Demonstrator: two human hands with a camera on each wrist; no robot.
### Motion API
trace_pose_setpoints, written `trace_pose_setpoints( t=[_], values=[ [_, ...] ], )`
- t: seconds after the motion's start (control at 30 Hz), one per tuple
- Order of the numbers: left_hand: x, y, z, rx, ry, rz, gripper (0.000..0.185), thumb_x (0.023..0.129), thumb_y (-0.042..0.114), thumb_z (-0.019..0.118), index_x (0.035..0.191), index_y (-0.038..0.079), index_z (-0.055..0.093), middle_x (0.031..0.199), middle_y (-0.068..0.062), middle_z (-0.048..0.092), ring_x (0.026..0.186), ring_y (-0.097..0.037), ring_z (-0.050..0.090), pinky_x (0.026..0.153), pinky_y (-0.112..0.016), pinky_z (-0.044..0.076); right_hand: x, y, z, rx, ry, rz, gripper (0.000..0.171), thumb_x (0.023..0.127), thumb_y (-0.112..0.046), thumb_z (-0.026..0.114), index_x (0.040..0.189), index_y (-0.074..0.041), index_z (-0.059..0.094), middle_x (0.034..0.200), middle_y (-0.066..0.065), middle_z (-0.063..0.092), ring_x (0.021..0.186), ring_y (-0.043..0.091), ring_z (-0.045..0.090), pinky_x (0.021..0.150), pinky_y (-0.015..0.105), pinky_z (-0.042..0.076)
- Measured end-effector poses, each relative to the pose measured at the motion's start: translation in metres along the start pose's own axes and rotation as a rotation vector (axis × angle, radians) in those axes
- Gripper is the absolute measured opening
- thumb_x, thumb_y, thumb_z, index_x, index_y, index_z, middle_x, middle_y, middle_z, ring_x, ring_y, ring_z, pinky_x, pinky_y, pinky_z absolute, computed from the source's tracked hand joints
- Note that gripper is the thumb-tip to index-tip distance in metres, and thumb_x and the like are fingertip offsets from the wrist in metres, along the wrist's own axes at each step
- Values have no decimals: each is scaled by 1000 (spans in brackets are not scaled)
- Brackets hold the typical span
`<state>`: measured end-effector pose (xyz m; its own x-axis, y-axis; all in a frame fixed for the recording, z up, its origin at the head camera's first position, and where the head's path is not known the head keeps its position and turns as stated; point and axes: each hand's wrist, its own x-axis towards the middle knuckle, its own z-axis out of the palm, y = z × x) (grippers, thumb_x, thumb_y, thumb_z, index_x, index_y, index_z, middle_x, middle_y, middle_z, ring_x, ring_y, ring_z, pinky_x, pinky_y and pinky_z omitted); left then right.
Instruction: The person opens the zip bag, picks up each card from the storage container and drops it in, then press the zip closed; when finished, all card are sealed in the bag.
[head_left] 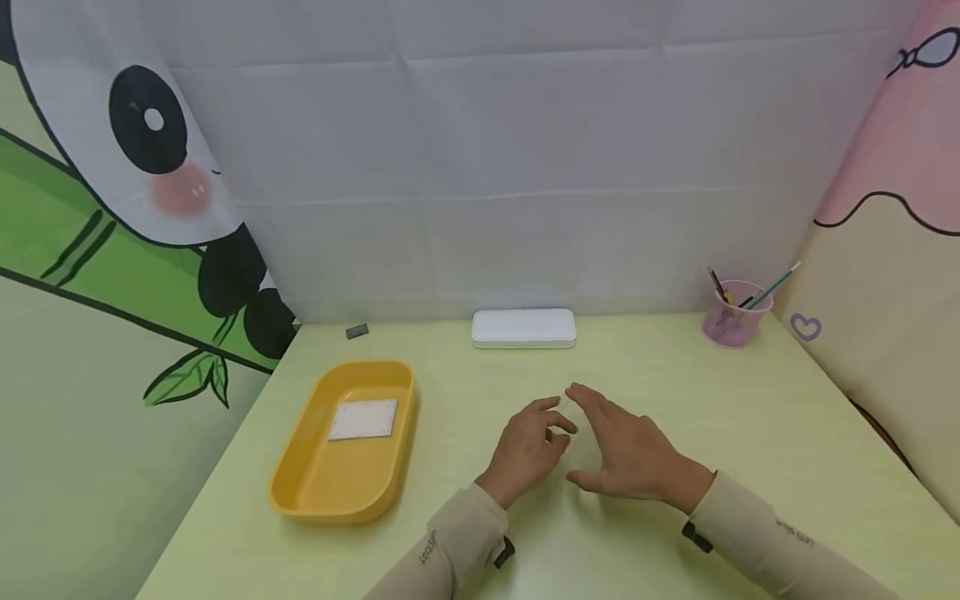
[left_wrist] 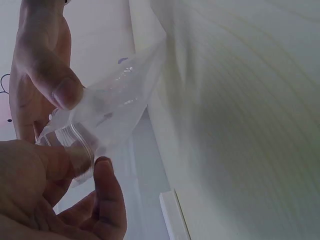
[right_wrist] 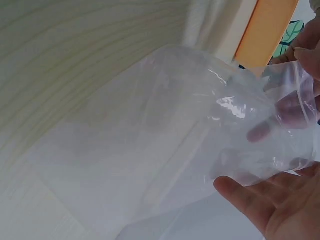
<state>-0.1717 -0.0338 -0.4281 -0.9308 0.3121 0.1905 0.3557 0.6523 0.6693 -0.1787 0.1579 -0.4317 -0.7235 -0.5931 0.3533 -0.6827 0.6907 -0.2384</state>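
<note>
At table middle, left hand (head_left: 527,450) & right hand (head_left: 628,454) pinch bag (right_wrist: 200,145) mouth open; next likely needs card (head_left: 363,419), 9 o'clock.

Open desk (head_left: 750,433) right of hands; yellow tray (head_left: 300,483) blocks left, white box (head_left: 523,327) behind, pink cup (head_left: 731,321) far right corner.
</note>
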Motion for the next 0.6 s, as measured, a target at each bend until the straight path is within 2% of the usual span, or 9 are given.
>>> trace_pose_setpoints(
  t=[0.1,0.2,0.23,0.33,0.4,0.47,0.6],
  values=[
    [0,-3,0,31,-78,14,22,96,3,58,99,9,79,129,-10,64,106,-21,66,75,-25,50,0,-1,0,14,8,-1,106,71,-47,85,153,-12,29,147,10,50,91,20,64,47,25,40],
    [1,-3,0,-9,-201,-7,28,94,3,52,98,8,79,120,-5,69,127,-22,56,88,-27,48,1,-2,0,37,-5,-23,102,72,-45,84,153,-12,30,147,11,50,87,17,61,48,24,39],
    [2,-2,-1,-27,-239,-17,29,93,3,51,96,8,79,118,-3,70,130,-20,53,90,-27,47,1,-2,1,48,-17,-29,101,73,-45,84,153,-12,31,148,11,49,87,17,61,49,24,40],
    [3,0,-2,-50,-328,-10,32,90,0,49,92,10,79,116,2,70,119,-13,58,87,-25,47,0,-5,1,77,-77,-24,103,74,-48,83,155,-13,29,155,9,41,94,17,59,54,26,42],
    [4,1,-2,-28,-354,23,36,89,-3,48,91,12,80,114,4,68,109,-10,59,82,-24,46,0,-5,0,86,-106,-19,107,73,-51,84,157,-14,29,159,9,35,100,17,59,57,27,43],
    [4,3,-3,11,-367,51,41,88,-6,46,92,14,81,107,8,70,110,-10,58,85,-24,47,0,-5,0,83,-122,-23,108,72,-52,84,158,-14,28,161,9,30,102,17,59,60,28,43],
    [5,6,-2,62,-364,48,38,86,-6,50,90,14,82,98,12,73,134,-12,48,102,-26,42,0,-4,2,81,-107,-38,103,73,-48,84,155,-14,32,157,10,38,87,12,57,57,26,42]
  ],
)
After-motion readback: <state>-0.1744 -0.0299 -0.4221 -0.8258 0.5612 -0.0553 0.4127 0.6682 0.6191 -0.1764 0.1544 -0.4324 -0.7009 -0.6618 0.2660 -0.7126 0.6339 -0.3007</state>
